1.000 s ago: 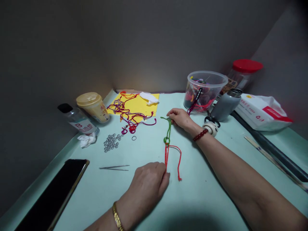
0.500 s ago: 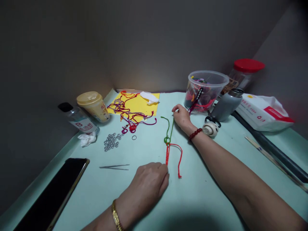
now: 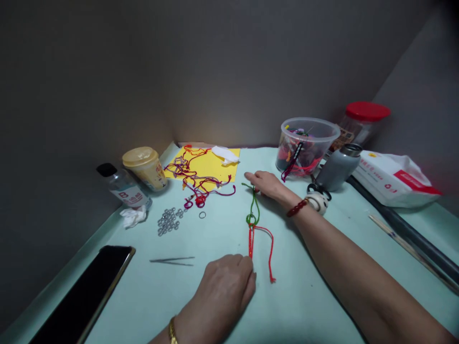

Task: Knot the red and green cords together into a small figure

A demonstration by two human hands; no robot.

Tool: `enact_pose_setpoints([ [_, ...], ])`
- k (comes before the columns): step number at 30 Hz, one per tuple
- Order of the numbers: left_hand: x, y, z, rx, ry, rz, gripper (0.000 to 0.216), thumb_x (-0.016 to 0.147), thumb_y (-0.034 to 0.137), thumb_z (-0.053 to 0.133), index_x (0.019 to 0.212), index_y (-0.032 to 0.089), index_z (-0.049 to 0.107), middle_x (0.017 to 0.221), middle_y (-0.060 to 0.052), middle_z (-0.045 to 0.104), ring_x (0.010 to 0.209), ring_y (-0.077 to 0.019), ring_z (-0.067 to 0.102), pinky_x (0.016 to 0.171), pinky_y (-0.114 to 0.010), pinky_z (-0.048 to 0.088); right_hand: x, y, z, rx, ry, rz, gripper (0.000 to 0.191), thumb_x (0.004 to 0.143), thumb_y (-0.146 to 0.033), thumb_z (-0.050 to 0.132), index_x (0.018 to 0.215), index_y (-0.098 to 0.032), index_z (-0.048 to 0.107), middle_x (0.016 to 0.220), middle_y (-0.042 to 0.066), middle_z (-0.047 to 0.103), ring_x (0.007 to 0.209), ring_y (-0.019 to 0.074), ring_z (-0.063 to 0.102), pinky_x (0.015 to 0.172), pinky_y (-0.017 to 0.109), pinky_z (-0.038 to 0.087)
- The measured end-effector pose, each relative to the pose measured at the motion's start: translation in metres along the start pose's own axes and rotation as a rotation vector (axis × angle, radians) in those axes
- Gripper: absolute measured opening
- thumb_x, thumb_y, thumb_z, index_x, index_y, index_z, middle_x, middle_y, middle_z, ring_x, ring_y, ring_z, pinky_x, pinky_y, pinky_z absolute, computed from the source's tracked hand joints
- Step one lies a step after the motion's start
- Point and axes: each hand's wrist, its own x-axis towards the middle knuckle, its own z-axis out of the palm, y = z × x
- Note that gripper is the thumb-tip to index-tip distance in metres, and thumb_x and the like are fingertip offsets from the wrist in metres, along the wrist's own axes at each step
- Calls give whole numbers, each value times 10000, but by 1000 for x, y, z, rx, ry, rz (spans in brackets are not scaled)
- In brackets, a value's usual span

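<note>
Nearest, the left hand (image 3: 222, 291), a gold bracelet (image 3: 172, 333) on its wrist, rests on the pale green mat (image 3: 297, 306) with its fingers (image 3: 244, 272) curled down at the lower part of a knotted cord (image 3: 251, 234); they touch the red strands, but whether they pinch them cannot be told. The cord lies lengthwise on the mat between both hands, red below with one loose red strand trailing to the right, and green above a knot. The right hand (image 3: 265, 185), wearing a red bead bracelet (image 3: 297, 208), lies almost flat, fingers together and extended over the green end; any grip there is hidden. To the left lie tweezers (image 3: 172, 261), a phone (image 3: 86, 296) and a heap of small metal rings (image 3: 168, 221). Farther off, tangled red and purple cords (image 3: 197, 177) sprawl over yellow paper (image 3: 204, 165), while a clear plastic bowl (image 3: 304, 148) and a red-lidded jar (image 3: 366, 112) stand at the back
</note>
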Motion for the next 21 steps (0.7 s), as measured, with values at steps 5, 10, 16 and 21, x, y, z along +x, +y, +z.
enact_pose_setpoints([
  [5, -1, -1, 0, -4, -8, -1, 215, 953, 194, 365, 848, 197, 553, 865, -30, 643, 777, -199, 598, 680, -322, 403, 5, 7, -28, -31, 143, 15, 327, 949, -344, 400, 875, -144, 649, 781, 85, 689, 645, 163, 592, 600, 267, 386],
  [10, -2, 0, 0, 3, 7, 0, 199, 943, 178, 379, 842, 196, 549, 872, -30, 652, 777, -195, 602, 673, -312, 400, 10, -3, -13, -129, 108, -104, 205, 827, -373, 611, 747, -189, 656, 833, 42, 688, 794, 166, 588, 672, 248, 363],
  [16, -1, 1, -4, -1, -21, -16, 197, 939, 171, 383, 845, 193, 555, 892, -37, 656, 783, -199, 602, 679, -316, 409, 22, -7, 20, -243, -22, -80, 69, 779, -248, 648, 756, -183, 647, 815, 68, 696, 771, 188, 592, 635, 261, 325],
  [21, -1, 1, -5, -18, -17, 3, 212, 951, 174, 368, 868, 197, 562, 916, -37, 655, 799, -201, 602, 686, -318, 413, 24, -3, 21, -270, 32, -26, 151, 888, -218, 503, 931, -144, 628, 954, 134, 697, 838, 201, 605, 651, 268, 336],
])
